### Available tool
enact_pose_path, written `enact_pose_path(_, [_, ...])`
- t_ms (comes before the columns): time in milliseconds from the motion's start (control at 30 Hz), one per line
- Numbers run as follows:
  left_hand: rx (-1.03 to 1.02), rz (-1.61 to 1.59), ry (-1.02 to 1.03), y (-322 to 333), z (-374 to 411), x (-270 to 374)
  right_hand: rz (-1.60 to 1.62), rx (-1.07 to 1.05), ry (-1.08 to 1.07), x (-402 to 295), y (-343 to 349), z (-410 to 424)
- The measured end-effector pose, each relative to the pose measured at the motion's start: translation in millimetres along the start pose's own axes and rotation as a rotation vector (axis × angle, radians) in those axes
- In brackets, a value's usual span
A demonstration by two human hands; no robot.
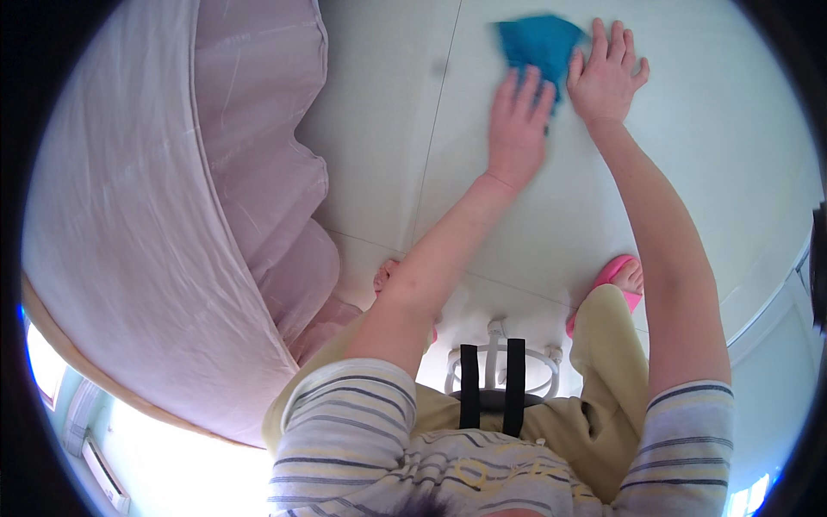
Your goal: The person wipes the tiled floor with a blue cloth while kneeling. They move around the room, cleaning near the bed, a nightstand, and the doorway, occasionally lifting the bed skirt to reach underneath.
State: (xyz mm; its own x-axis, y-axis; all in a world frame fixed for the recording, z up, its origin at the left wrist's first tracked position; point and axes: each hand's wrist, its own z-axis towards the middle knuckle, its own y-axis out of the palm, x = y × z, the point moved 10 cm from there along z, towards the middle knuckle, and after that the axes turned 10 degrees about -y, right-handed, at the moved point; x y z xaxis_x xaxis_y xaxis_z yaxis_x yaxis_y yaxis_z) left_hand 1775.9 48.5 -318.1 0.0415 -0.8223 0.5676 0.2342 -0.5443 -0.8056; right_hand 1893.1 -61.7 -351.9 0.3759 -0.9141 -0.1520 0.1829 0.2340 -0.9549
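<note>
A teal cloth lies on the pale tiled floor at the top of the view, slightly blurred. Over its lower edge is my left hand, fingers stretched forward and also blurred; whether they press on the cloth or pinch it is not clear. Just to the right of the cloth, my right hand rests palm down on the floor, its fingers spread and holding nothing. The thumb side of that hand is close to the cloth's right edge.
A bed with a pale pink ruffled skirt stands along the left. My feet in pink slippers are on the floor on both sides of a wheeled stool's white base. A white panel stands at the right edge.
</note>
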Motion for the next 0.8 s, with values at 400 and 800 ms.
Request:
enact_pose_path(400, [0.239,0.344,-0.506,-83,-47,-156,0.141,-0.186,-0.026,-13,21,16])
enact_pose_path(800, [-0.271,-0.943,-0.904,149,-35,95,0.405,-0.441,-0.153,109,-113,42])
